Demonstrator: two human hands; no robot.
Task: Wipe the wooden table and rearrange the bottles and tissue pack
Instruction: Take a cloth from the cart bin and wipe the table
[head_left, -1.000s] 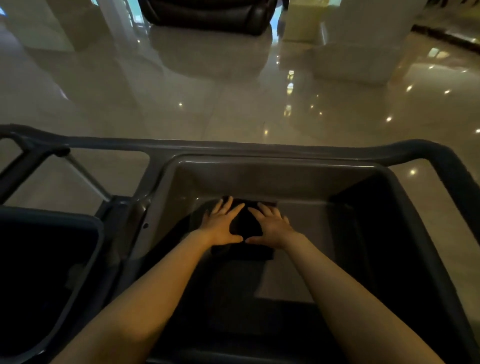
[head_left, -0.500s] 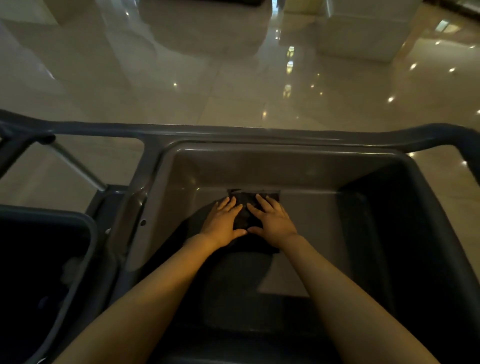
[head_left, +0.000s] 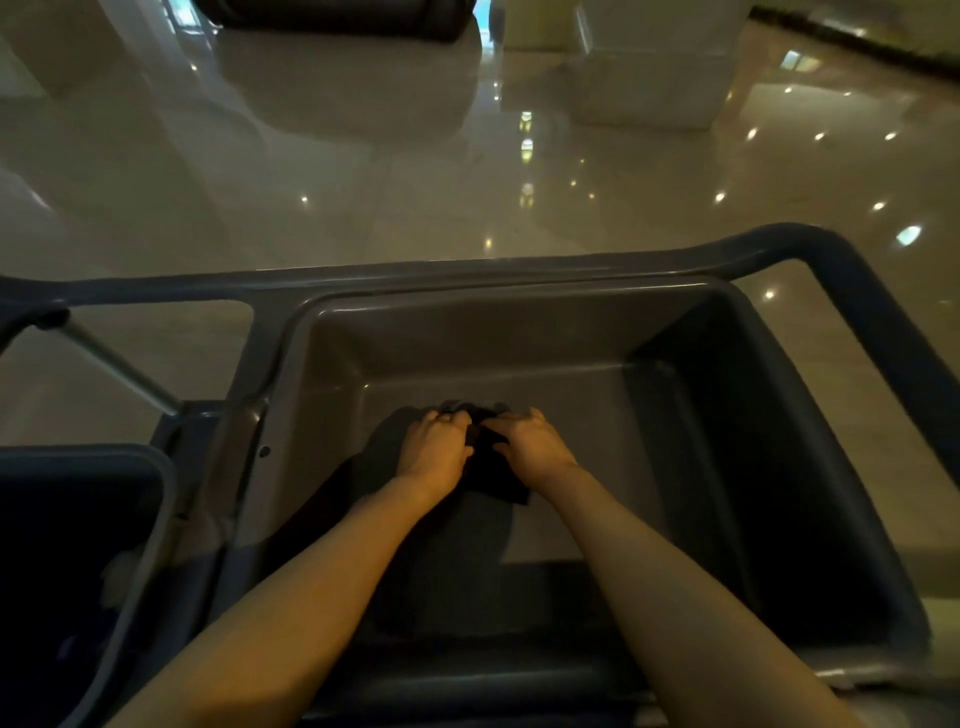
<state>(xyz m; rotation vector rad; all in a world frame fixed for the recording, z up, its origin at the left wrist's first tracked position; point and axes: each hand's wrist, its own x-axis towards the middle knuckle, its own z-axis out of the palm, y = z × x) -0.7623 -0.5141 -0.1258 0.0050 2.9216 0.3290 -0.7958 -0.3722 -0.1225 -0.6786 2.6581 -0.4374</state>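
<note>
A dark cloth (head_left: 493, 470) lies bunched on the bottom of a deep grey tub (head_left: 519, 332) of a cleaning cart. My left hand (head_left: 434, 449) and my right hand (head_left: 530, 447) are side by side down in the tub, both with fingers curled around the cloth's far edge. The cloth's near corner hangs out below and between the hands. No wooden table, bottle or tissue pack is in view.
The cart's grey handle bar (head_left: 852, 275) curves around the tub's far and right sides. A second dark bin (head_left: 78, 545) sits at the lower left. Beyond the cart spreads a glossy pale floor (head_left: 415, 182) with a dark sofa (head_left: 332, 18) and white blocks (head_left: 649, 78) far off.
Both hands were flat with fingers spread on the spread-out cloth; now the fingers have curled and gathered it into a bunch. The view has shifted slightly.
</note>
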